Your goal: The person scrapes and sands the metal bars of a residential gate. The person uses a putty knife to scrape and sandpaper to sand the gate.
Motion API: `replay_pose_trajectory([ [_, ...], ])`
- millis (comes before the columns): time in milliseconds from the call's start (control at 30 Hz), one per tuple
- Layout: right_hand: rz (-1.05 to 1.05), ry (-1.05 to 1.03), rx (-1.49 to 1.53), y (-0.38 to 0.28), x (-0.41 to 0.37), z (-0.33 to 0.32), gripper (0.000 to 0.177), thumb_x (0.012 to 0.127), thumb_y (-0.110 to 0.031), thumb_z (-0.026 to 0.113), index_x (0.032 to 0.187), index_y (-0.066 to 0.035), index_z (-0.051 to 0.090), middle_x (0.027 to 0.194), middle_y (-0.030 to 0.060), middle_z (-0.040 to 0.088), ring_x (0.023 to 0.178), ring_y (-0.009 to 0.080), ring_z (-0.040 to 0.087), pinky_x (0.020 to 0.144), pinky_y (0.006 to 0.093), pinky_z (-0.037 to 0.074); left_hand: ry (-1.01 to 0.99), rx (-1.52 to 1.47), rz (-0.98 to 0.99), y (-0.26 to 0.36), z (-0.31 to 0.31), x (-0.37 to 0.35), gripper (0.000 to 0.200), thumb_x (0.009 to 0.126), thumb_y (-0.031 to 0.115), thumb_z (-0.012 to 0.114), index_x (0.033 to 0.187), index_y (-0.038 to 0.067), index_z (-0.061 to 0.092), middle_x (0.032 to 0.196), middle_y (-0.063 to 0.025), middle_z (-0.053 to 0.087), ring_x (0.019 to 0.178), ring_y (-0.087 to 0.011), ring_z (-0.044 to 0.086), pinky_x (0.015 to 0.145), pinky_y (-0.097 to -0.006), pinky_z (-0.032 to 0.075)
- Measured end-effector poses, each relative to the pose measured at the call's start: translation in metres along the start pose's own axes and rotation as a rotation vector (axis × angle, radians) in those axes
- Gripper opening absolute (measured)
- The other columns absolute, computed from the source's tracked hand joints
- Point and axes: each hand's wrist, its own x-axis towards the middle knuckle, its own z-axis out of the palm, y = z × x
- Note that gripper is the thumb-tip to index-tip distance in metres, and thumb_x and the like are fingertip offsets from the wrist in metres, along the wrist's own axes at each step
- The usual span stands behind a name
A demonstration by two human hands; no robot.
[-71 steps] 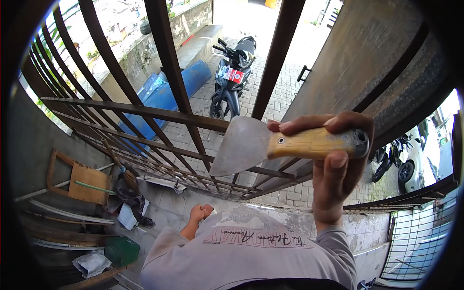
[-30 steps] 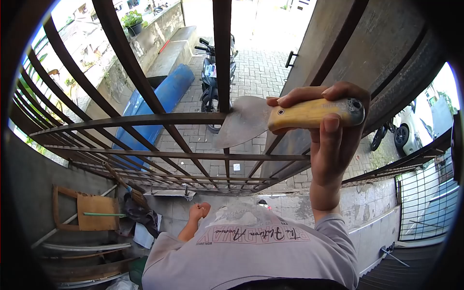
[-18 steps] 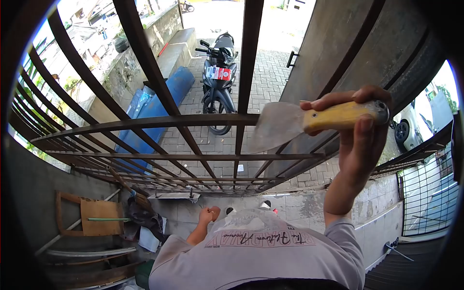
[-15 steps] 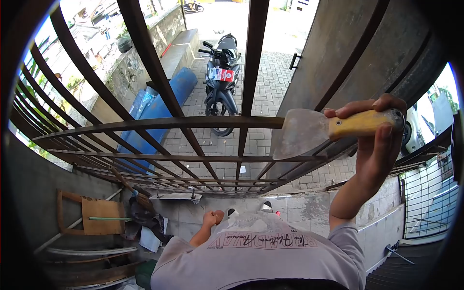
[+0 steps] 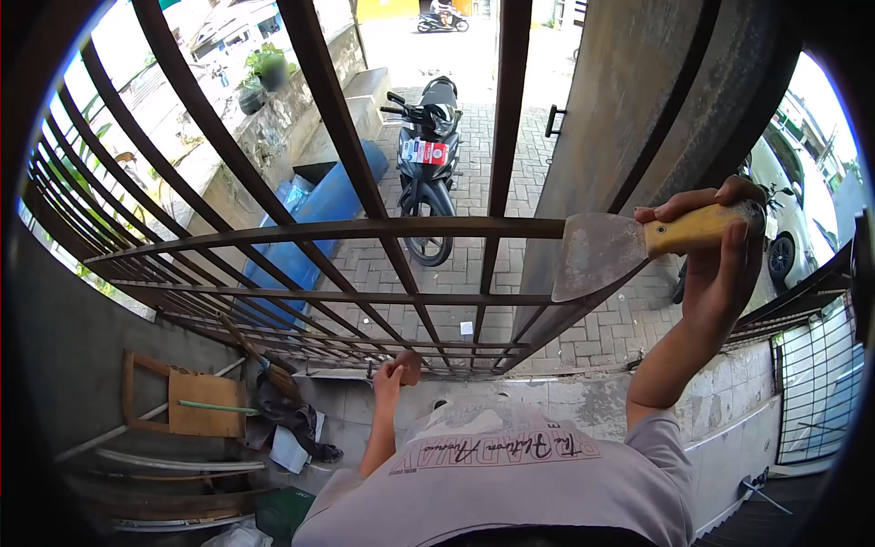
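A dark barred grille (image 5: pixel 509 91) spans the view, its upper rail (image 5: pixel 519 228) and lower rail (image 5: pixel 410 298) crossing the upright bars. Beside its right end stands a broad metal panel (image 5: pixel 602 118). Beyond the bars, a motorcycle (image 5: pixel 427 169) is parked on paving, with a blue drum-like object (image 5: pixel 351 187) lying beside it.

On the near side is a tiled floor (image 5: pixel 538 397). Near its left edge, a wooden frame (image 5: pixel 129 392) with a brown board (image 5: pixel 205 424) seems to have been put by the wall to keep it out of the way; a thin green stick (image 5: pixel 214 407) lies across the board.

The right hand (image 5: pixel 715 273) is raised at the grille's right end, closed firmly around the yellow handle of a putty knife (image 5: pixel 697 228). Fingers curl over the top and the thumb presses its near face, probably to steer the wide blade (image 5: pixel 602 255). The flat of the blade faces the camera, overlapping the right ends of both rails; whether it touches them I cannot tell. The left hand (image 5: pixel 387 376) is low by the grille's bottom edge, pinching a small reddish-brown piece (image 5: pixel 411 367) in a narrow grip, perhaps to leave most of its face free. Its material is unclear.
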Motion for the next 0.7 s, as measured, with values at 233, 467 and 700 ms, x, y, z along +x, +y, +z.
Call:
replay_pose_trajectory([
  [233,-0.137,-0.062,0.266,0.037,-0.022,-0.011,0.044,0.104,-0.042,0.05,0.123,-0.006,0.034,0.102,0.0304,0.066,0.097,0.0446,0.07,0.091,0.0571,0.057,-0.317,-0.708,-0.065,0.201,-0.022,-0.034,0.02,0.087,0.017,0.066,0.103,0.007,0.062,0.099,-0.0046,0.069,0.084,-0.0175,0.069,0.073,-0.0308,0.059],
  [467,-0.141,-0.094,0.439,0.06,-0.056,-0.018,0.048,0.099,-0.045,0.059,0.122,-0.011,0.035,0.117,0.0308,0.06,0.115,0.0426,0.061,0.103,0.0675,0.044,-0.654,-1.181,0.537,0.306,-0.026,-0.081,0.027,0.085,0.012,0.067,0.106,0.003,0.052,0.104,-0.0184,0.067,0.091,-0.0306,0.071,0.07,-0.0394,0.062],
  [700,-0.17,-0.07,0.488,0.053,-0.053,-0.011,0.044,0.101,-0.034,0.059,0.121,-0.005,0.033,0.117,0.0337,0.061,0.114,0.0453,0.063,0.1,0.0629,0.049,-0.094,-1.043,1.002,0.45,-0.011,-0.112,0.034,0.085,0.01,0.066,0.113,0.005,0.048,0.102,-0.0122,0.068,0.087,-0.029,0.072,0.074,-0.0431,0.063],
])
